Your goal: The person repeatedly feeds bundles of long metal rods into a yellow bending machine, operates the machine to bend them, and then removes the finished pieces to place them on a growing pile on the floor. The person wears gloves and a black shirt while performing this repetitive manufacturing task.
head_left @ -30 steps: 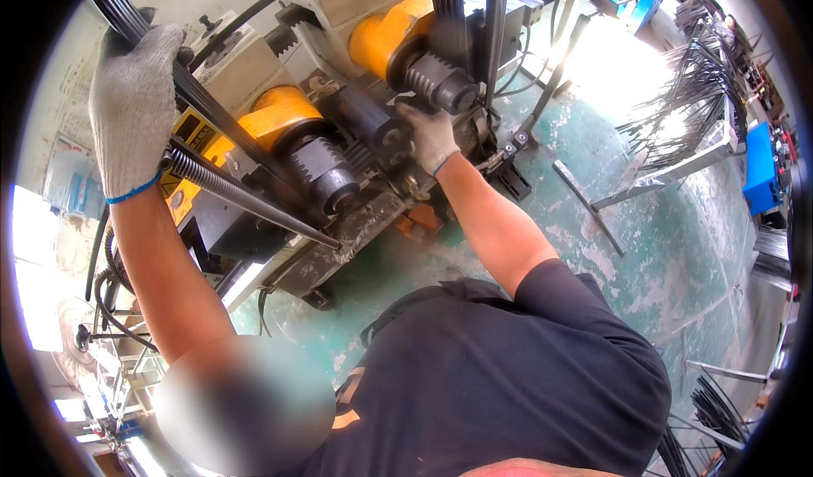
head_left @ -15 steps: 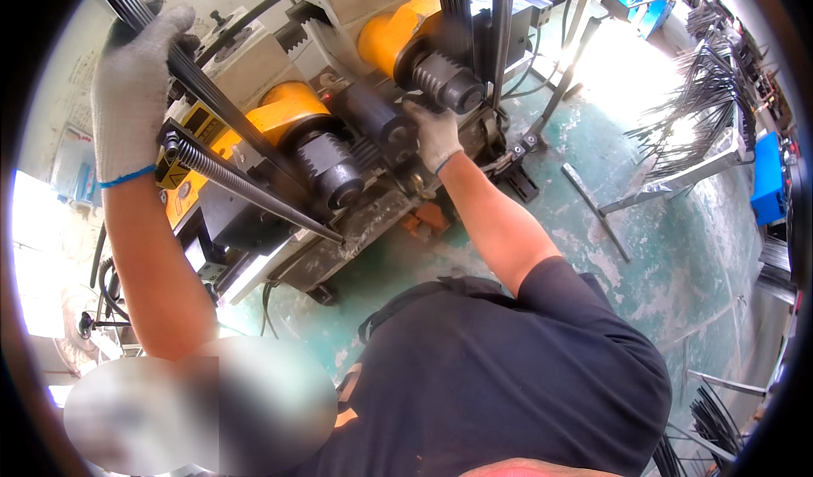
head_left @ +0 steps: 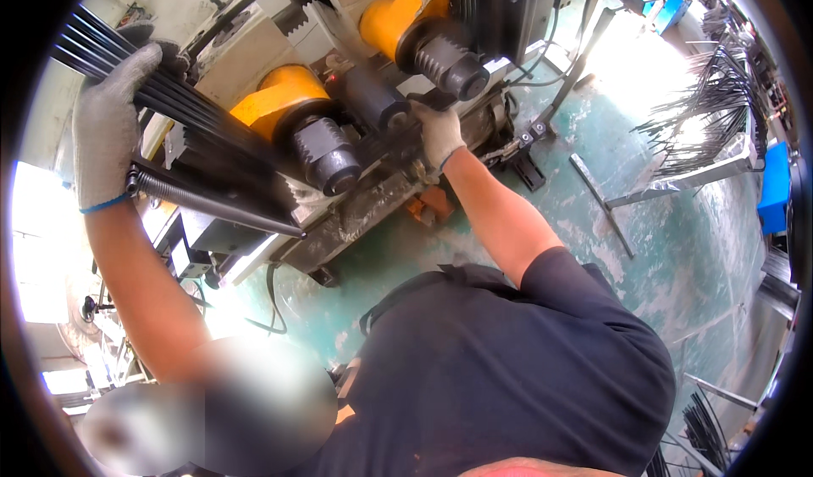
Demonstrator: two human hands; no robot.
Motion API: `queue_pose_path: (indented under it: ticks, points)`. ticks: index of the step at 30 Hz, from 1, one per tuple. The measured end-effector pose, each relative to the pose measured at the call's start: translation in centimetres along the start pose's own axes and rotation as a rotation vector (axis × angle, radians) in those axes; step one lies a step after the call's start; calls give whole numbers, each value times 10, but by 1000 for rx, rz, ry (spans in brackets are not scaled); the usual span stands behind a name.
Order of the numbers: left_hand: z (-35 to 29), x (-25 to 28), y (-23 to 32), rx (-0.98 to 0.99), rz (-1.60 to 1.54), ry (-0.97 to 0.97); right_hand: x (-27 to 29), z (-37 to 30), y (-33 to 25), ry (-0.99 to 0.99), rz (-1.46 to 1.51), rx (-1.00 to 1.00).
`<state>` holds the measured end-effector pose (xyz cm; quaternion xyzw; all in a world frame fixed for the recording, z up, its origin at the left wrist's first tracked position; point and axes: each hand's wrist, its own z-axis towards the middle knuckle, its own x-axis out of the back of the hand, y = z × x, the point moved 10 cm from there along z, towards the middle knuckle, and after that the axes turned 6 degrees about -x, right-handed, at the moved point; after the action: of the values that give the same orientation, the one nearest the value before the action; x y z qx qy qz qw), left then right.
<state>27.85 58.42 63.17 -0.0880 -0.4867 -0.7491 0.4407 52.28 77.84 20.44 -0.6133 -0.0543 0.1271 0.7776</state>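
— Dark steel rods (head_left: 169, 109), a bundle of them, run from the upper left down into a yellow-housed rolling machine (head_left: 279, 96). Who has hold of them?

— The left hand (head_left: 106, 126), in a grey knit glove with a blue cuff band, is wrapped around the bundle near its upper end, fingers curled over the top of the rods. Just below that hand a single ribbed bar (head_left: 212, 206) slants toward the machine's lower edge.

— And the other hand?

— The right hand (head_left: 439, 132), gloved the same way, is pressed against the machine's front between two dark grooved rollers (head_left: 326, 151) (the second roller (head_left: 449, 64) sits higher and to the right). Its fingers are bent around a dark part there; whether they pinch it or only rest on it cannot be told.

— What surrounds the machine?

— A worn green floor (head_left: 677, 248) beneath it, with a loose metal bar (head_left: 601, 202) lying on it to the right. Farther right, a rack of thin bent wire pieces (head_left: 711, 113) stands in bright light, and a blue bin (head_left: 775, 185) sits at the frame's edge. The person wears a dark short-sleeved shirt (head_left: 508, 367).
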Motion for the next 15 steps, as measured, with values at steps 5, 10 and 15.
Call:
queue_pose_path:
  ticks: [5, 10, 15]
  points:
    - [-5, 8, -8, -9, 66, -8, 0, -2, -9, -5, 234, -212]
    - [-5, 8, -6, 4, 1, -6, -2, -3, 3, 84, 447, -454]
    - [3, 13, -22, 30, 97, -45, 5, 4, 14, 81, 443, -390]
